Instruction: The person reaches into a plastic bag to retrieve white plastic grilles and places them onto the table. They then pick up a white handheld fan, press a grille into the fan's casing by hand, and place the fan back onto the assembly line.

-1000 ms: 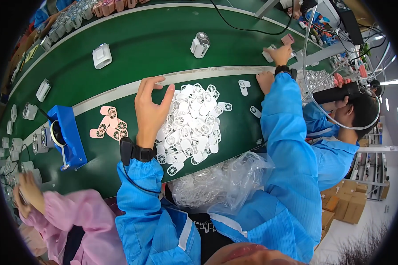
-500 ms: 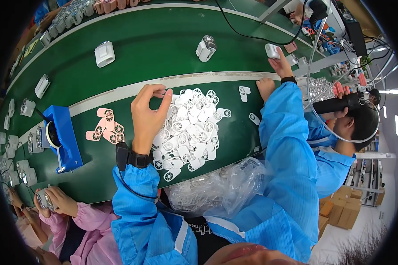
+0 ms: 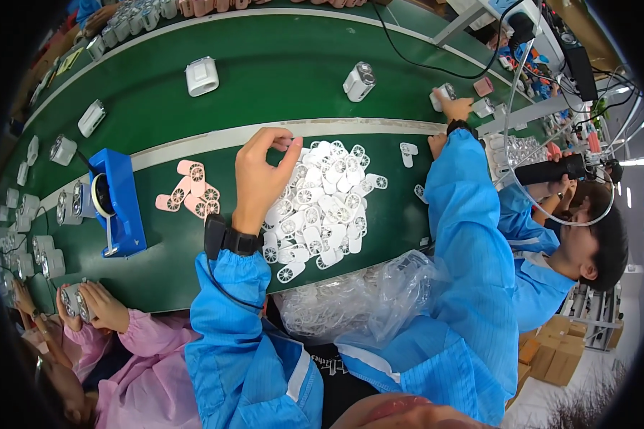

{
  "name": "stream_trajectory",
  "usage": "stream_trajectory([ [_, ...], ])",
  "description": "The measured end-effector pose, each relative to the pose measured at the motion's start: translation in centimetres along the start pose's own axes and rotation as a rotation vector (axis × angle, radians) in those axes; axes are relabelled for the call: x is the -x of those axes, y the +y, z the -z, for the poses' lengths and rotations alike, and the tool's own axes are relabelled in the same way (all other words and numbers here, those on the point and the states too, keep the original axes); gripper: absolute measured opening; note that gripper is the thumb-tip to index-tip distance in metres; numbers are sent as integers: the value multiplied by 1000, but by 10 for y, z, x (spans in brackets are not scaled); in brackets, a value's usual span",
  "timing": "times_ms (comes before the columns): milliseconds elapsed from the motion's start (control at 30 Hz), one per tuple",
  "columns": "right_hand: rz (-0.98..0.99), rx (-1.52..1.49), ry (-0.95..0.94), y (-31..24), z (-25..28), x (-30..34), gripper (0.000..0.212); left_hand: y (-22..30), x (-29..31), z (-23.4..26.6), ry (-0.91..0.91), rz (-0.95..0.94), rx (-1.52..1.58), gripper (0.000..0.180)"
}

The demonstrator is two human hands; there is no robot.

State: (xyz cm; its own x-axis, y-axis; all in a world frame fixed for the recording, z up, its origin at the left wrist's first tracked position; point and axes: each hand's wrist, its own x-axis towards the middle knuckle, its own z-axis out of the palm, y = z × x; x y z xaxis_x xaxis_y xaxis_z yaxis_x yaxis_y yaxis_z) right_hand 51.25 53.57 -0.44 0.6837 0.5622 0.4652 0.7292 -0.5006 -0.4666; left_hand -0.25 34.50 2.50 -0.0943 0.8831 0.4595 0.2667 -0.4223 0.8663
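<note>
A long green worktable (image 3: 286, 79) spans the view, a pale strip (image 3: 350, 126) running along its length. Off its right end, brown cardboard boxes (image 3: 559, 350) stand stacked on a pale floor (image 3: 587, 373), near a metal rack (image 3: 592, 314). A white strip light (image 3: 640, 161) glows beyond that same end, against greyish surroundings.

A blue tape dispenser (image 3: 128, 218) stands at left; brown cartons (image 3: 557, 357) are stacked at lower right.
</note>
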Motion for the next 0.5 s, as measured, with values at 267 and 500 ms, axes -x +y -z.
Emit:
stream_trajectory([
  [267, 253, -791, -67, -71, 141, 82, 45, -13, 3, -1, -74, -70, 38, 24],
  [500, 623, -843, -374, -95, 237, 258, 12, -24, -2, -23, -33, -108, 139, 42],
])
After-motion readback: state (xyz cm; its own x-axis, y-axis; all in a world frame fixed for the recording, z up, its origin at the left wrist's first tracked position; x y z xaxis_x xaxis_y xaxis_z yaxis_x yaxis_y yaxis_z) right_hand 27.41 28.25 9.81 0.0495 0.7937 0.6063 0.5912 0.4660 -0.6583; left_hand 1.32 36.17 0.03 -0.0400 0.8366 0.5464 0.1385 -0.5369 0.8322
